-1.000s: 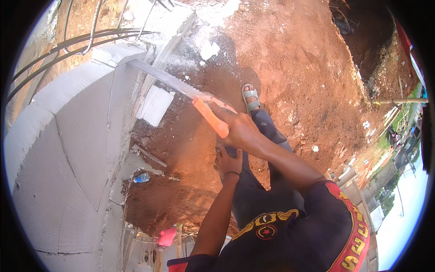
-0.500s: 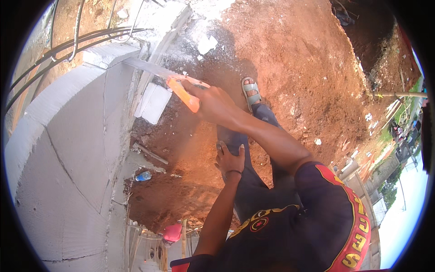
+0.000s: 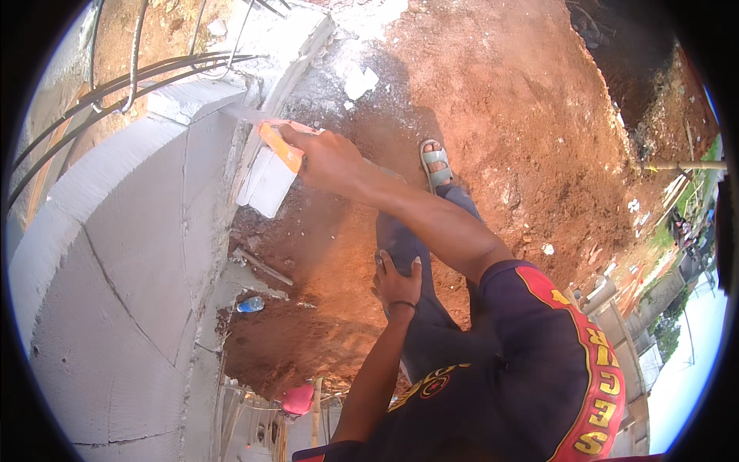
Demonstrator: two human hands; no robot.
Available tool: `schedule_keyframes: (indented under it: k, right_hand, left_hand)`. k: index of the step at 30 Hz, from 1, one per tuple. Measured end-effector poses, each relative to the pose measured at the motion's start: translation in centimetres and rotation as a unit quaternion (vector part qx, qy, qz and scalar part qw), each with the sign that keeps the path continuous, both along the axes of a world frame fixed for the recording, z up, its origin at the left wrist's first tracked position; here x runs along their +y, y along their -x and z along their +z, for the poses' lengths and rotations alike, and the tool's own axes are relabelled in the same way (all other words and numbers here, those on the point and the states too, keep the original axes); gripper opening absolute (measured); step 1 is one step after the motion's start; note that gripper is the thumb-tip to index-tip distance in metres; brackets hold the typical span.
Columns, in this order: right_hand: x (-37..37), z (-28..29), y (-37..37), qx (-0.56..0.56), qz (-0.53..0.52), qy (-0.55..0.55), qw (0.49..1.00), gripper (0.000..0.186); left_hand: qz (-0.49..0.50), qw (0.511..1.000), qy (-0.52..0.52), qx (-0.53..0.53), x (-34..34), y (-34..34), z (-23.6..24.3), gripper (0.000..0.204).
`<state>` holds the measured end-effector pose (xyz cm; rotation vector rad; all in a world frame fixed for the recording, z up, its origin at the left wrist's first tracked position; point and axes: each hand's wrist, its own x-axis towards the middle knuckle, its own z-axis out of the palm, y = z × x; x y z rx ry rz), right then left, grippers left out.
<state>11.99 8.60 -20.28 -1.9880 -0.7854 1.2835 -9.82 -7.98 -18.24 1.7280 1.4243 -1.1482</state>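
Note:
My right hand (image 3: 329,159) is wrapped round the orange handle of a hand saw (image 3: 283,148). The saw's blade runs left into the end of a grey block wall (image 3: 138,223), near its top edge; the blade is blurred and partly lost in the wall's edge. Down on my knee rests my left hand (image 3: 398,283), its fingers spread over the dark trouser leg and nothing in it. Just below the saw, a loose pale block (image 3: 268,183) lies on the ground against the wall.
Bent dark steel bars (image 3: 165,65) stick out over the wall's top at the upper left. Reddish soil (image 3: 508,115) spreads to the right, with a pit (image 3: 631,54) at the upper right. A plastic bottle (image 3: 251,305) lies by the wall's foot. Someone in a pink head covering (image 3: 298,400) is behind.
My right hand has pushed the saw to the left, so less of the blade shows outside the wall. My left hand stays on the knee. The whole view has shifted slightly.

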Motion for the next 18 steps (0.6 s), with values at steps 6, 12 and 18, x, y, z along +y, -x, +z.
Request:
schedule_keyframes:
  k: [6,12,18]
  right_hand:
    - [-6.9,0.9,0.8,-0.043,-0.003,-0.022,0.999,0.070]
    - [-4.7,0.3,0.4,-0.002,0.020,0.057,0.998,0.067]
    - [-1.5,-1.8,-0.1,-0.027,-0.007,-0.064,0.998,0.070]
  left_hand:
    - [0.036,0.999,-0.006,-0.017,0.7,-0.3,0.3,0.088]
    - [-0.002,1.000,-0.014,-0.027,1.2,-0.9,-0.3,0.088]
    - [0.011,0.999,-0.033,-0.023,1.0,0.1,-0.2,0.089]
